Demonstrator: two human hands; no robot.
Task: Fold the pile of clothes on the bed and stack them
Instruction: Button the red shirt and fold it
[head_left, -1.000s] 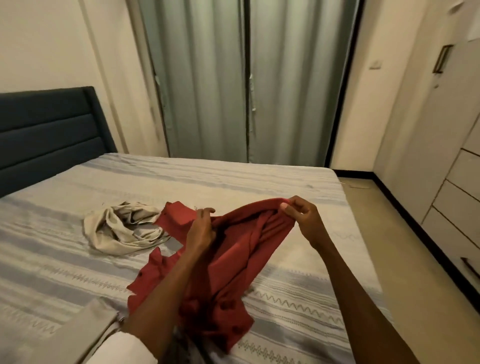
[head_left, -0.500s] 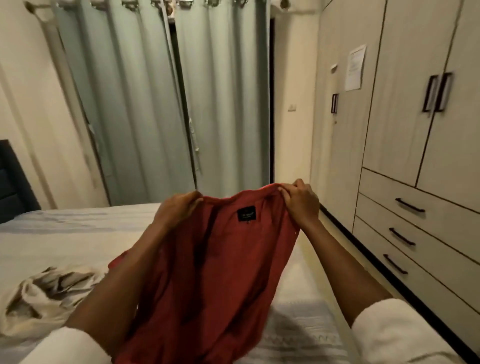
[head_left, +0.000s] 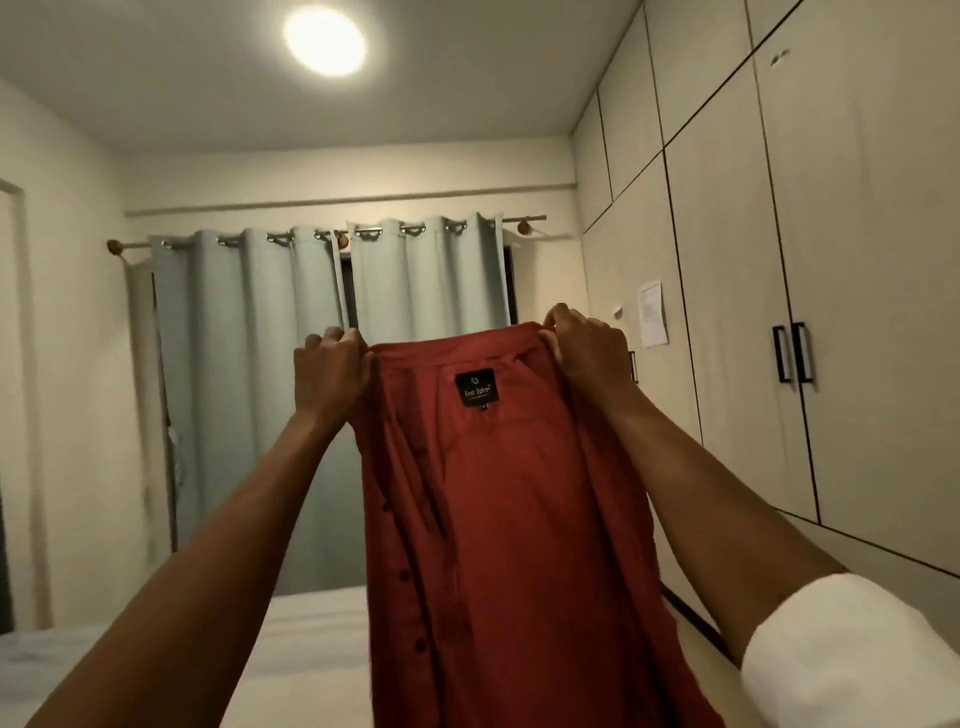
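Note:
A red button-up shirt (head_left: 519, 519) hangs in the air in front of me, its inside facing me with a black label below the collar. My left hand (head_left: 330, 371) grips the collar's left end. The collar's right end is pinched by my right hand (head_left: 587, 348). The shirt drops straight down past the bottom of the view, a row of dark buttons along its left side. Only a pale strip of the bed (head_left: 306, 623) shows beneath my arms. The beige garment is out of view.
Pale green curtains (head_left: 244, 389) hang on a rod at the far wall. A tall wardrobe (head_left: 857, 312) with black handles fills the right side. A round ceiling lamp (head_left: 324, 41) glows overhead.
Both hands have raised the red shirt from the bed to arm's length in the air. My view has tilted up, so the beige garment and most of the bed have left the frame.

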